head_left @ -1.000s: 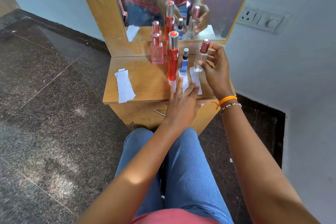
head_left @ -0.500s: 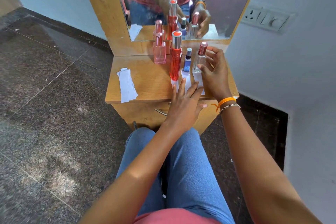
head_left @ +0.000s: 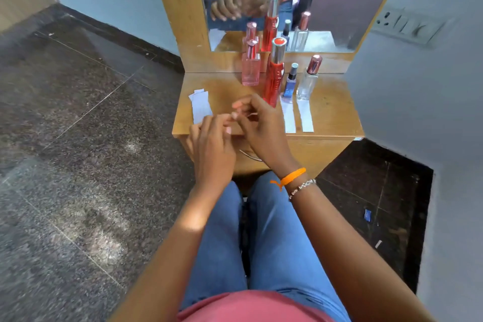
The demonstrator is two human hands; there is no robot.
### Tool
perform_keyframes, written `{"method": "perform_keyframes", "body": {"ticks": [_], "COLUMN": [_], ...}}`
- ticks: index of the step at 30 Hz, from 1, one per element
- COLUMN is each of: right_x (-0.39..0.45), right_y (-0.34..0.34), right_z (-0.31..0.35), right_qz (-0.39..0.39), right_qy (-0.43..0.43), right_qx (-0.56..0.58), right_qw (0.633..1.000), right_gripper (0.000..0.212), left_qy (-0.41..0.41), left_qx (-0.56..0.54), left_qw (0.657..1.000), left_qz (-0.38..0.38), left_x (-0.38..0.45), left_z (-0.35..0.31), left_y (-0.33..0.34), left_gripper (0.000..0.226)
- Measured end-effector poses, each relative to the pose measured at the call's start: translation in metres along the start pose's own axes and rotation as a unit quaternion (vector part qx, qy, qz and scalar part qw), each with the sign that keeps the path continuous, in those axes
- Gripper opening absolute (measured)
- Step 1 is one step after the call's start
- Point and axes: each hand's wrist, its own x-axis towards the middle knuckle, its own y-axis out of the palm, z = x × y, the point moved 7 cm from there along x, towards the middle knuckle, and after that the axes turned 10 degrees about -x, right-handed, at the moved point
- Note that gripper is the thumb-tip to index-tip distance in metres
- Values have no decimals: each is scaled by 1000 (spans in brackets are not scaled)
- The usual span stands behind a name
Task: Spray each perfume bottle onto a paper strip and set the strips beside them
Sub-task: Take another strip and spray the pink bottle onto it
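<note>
On the wooden dressing table [head_left: 334, 112] four perfume bottles stand in a row: a pink square bottle [head_left: 251, 70], a tall red bottle [head_left: 274, 81], a small blue bottle [head_left: 291, 85] and a clear bottle [head_left: 309, 83]. White paper strips lie flat in front of the blue bottle [head_left: 288, 119] and the clear bottle [head_left: 305, 116]. A small stack of unused strips [head_left: 200, 108] lies at the table's left. My left hand [head_left: 211, 144] hovers at the front edge just right of that stack. My right hand [head_left: 261, 125] is beside it, fingers loosely curled, hiding the table in front of the red bottle. Both hands look empty and blurred.
A mirror [head_left: 339, 8] in a wooden frame rises behind the bottles and reflects them and my hands. A wall with a switch plate [head_left: 407, 25] is close on the right. My knees in blue jeans [head_left: 261, 230] sit below the table's front edge, over dark stone floor.
My right hand let go of the clear bottle and moved left to the table's front middle. My left hand slid left off the strips toward the stack. The camera shifted.
</note>
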Motion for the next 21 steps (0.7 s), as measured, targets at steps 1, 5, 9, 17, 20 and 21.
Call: {"method": "perform_keyframes", "body": {"ticks": [1, 5, 9, 17, 20, 21], "right_x": [6, 32, 47, 48, 52, 53], "right_y": [15, 67, 94, 101, 96, 93], "right_z": [3, 0, -17, -21, -16, -14], "right_qz": [25, 97, 152, 141, 115, 103], "right_qy": [-8, -38, -49, -95, -76, -52], "right_qx": [-7, -89, -177, -214, -159, -118], "right_qw": [1000, 991, 971, 962, 978, 986], "right_gripper": [15, 33, 57, 55, 57, 56], "left_qy": [-27, -88, -89, -113, -119, -121], "left_qx": [9, 44, 78, 48, 32, 31], "left_qw": [999, 994, 993, 992, 992, 992], "left_qz": [-18, -51, -6, 28, 23, 22], "left_x": [4, 22, 34, 33, 33, 33], "left_z": [10, 42, 58, 65, 66, 66], "left_y": [-9, -31, -30, -23, -24, -24], "left_gripper": [24, 30, 44, 44, 45, 45]}}
